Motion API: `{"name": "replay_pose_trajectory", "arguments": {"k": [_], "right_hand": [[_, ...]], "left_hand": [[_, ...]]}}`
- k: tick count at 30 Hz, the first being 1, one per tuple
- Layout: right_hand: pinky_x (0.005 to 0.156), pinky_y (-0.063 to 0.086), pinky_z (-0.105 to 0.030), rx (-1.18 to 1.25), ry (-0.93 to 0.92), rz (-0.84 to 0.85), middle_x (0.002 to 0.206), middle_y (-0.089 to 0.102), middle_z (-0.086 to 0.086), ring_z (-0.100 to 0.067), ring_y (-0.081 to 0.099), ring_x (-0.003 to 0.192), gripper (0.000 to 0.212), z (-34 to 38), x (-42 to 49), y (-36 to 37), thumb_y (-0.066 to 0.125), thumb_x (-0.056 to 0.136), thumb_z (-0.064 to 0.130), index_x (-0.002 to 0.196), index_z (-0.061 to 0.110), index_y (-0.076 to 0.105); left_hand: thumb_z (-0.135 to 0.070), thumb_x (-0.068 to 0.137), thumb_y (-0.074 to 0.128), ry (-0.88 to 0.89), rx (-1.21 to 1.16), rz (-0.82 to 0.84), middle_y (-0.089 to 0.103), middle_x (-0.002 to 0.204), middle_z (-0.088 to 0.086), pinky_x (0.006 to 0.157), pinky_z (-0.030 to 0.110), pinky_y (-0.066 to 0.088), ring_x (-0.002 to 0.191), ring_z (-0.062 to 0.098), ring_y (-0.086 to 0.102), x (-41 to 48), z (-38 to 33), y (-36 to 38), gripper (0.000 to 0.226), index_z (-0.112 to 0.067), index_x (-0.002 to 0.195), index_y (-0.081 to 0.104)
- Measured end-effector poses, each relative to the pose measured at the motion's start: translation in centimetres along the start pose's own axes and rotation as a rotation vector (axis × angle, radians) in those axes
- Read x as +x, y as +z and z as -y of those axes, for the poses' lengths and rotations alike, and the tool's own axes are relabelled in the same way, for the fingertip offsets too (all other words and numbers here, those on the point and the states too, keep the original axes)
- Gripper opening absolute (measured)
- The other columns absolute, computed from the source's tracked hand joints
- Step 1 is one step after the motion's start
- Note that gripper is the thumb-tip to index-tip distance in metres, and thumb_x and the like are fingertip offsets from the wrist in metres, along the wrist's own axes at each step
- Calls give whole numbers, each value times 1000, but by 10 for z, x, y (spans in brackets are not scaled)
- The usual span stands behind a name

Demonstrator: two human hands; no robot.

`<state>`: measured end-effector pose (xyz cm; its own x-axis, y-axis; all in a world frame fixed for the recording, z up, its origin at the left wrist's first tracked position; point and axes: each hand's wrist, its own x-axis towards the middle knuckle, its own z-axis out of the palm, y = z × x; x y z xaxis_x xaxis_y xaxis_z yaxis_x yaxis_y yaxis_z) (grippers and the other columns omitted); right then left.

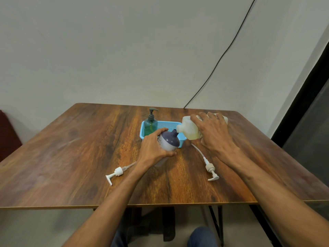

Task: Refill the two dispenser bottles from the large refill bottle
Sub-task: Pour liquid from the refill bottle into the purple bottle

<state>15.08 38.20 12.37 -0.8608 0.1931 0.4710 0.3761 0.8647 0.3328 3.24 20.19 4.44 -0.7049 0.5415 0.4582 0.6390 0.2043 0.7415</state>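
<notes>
Writing: a label patch shows on the large refill bottle [191,130] by the knuckles, too small to read; no brand legible anywhere.
Right hand: the right hand [214,132] lies over the refill bottle's side, fingers [203,116] clenched around it; bottle tipped nearly flat, neck pointing left, yellowish liquid pooled in its lower side.
Left hand: the left hand [154,148] grips the purple-topped dispenser bottle [169,140]; fingers wrapped round its pale body, thumb beneath; bottle tilted, open neck up and right, just beside the refill bottle's mouth.
Second dispenser: the green dispenser bottle [151,124] stands upright in the left end of the blue basket [167,124], pump still on.
Loose pumps: one white pump [116,172] lies left of the left forearm; another white pump [210,168] lies below the right wrist, its tube running up toward the basket.
Room: the table [71,157] is bare wood across its left half and along the near edge; basket sits mid-table, well away from every edge; a black cable [222,56] runs down the wall behind.
</notes>
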Motion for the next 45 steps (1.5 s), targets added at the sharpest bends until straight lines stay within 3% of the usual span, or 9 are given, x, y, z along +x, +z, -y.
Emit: {"name": "replay_pose_trajectory", "arguments": {"k": [8, 27, 34, 39, 45], "right_hand": [[96, 44, -52, -10, 3, 12, 130, 62, -10, -36, 59, 115, 81, 2, 1, -3, 88, 64, 33, 134, 24, 49], [103, 41, -55, -12, -5, 43, 137, 57, -10, -36, 55, 122, 84, 1, 1, -6, 88, 69, 42, 139, 26, 44], [99, 43, -54, -17, 5, 25, 132, 60, -10, -36, 58, 117, 86, 2, 1, -2, 90, 64, 44, 135, 26, 45], [104, 39, -55, -3, -2, 45, 139, 56, -11, -37, 54, 123, 84, 3, 0, -6, 88, 70, 41, 140, 25, 44], [103, 40, -54, -4, 0, 40, 137, 58, -10, -36, 55, 121, 84, 2, 1, -6, 89, 68, 43, 138, 26, 45]], "left_hand": [[-36, 56, 95, 12, 7, -15, 64, 125, -1, 95, 22, 44, 106, 7, 55, 2, 4, 2, 89, -18, 133, 56], [-36, 57, 95, 1, 9, -15, 63, 128, 2, 97, 22, 43, 108, 7, 54, 1, 3, 5, 90, -16, 135, 55], [-39, 56, 94, -16, 2, -4, 64, 127, 2, 96, 21, 43, 107, 8, 55, 0, 3, 5, 90, -16, 134, 55], [-59, 47, 81, -27, -15, 0, 63, 123, -3, 95, 20, 42, 106, 7, 56, -1, 0, 5, 100, -16, 134, 55], [-42, 54, 91, -21, -17, 0, 64, 127, 3, 95, 21, 42, 106, 9, 56, -1, 1, 4, 92, -15, 134, 55]]}}
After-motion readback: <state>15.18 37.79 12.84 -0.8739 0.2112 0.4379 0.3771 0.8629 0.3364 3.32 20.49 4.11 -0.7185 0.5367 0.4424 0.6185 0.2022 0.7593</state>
